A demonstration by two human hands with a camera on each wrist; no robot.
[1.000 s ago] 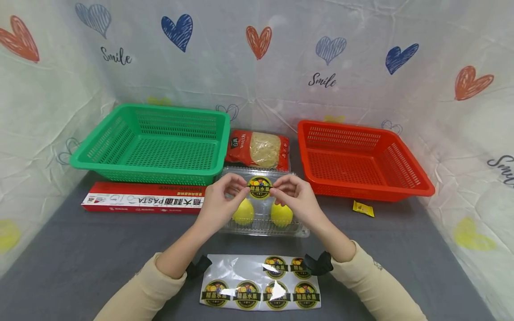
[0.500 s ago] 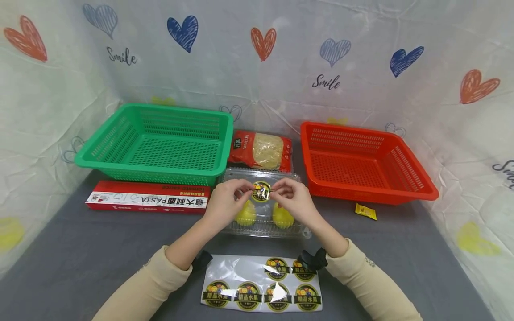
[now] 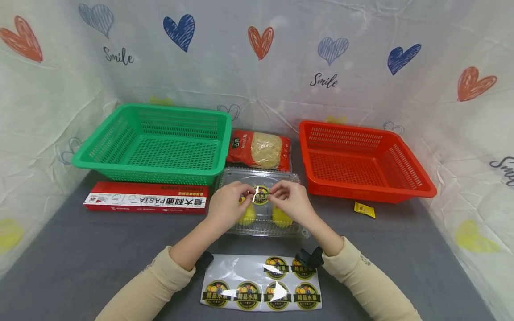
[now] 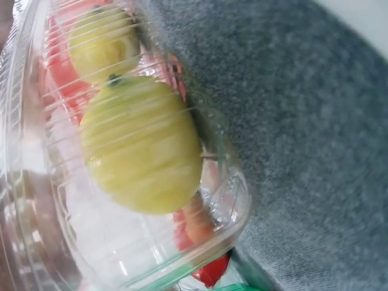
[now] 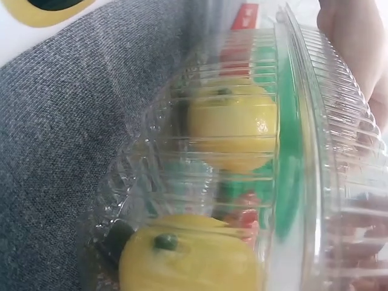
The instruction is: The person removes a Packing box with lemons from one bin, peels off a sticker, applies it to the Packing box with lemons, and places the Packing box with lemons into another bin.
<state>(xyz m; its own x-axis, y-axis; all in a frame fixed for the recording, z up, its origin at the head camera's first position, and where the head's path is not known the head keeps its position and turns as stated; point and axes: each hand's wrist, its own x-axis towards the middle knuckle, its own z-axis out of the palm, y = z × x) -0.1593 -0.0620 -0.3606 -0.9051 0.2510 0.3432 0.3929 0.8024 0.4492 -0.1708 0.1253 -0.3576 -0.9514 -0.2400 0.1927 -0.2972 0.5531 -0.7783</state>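
Note:
A round black-and-gold fruit sticker (image 3: 262, 195) is stretched between both hands, close over the lid of a clear plastic clamshell box (image 3: 259, 230). My left hand (image 3: 228, 204) pinches the sticker's left edge between thumb and fingertips. At its right edge, my right hand (image 3: 294, 204) does the same. Inside the closed box sit two yellow fruits, the left fruit (image 3: 247, 216) and right fruit (image 3: 282, 217), partly covered by the hands. In the left wrist view, a yellow fruit (image 4: 142, 145) shows through the ribbed wall; the right wrist view also shows a yellow fruit (image 5: 233, 124) with a green stem spot.
Nearer me lies a sticker sheet (image 3: 237, 268) with several round stickers. Behind the box are a green basket (image 3: 152, 174), a red basket (image 3: 369, 192) and a red noodle bag (image 3: 267, 149). A pasta box (image 3: 146, 198) lies left, a small yellow packet (image 3: 364, 209) right.
Both hands have brought the sticker down and slightly toward me over the box lid, drawing a little closer together. The box and the sticker sheet have stayed in place.

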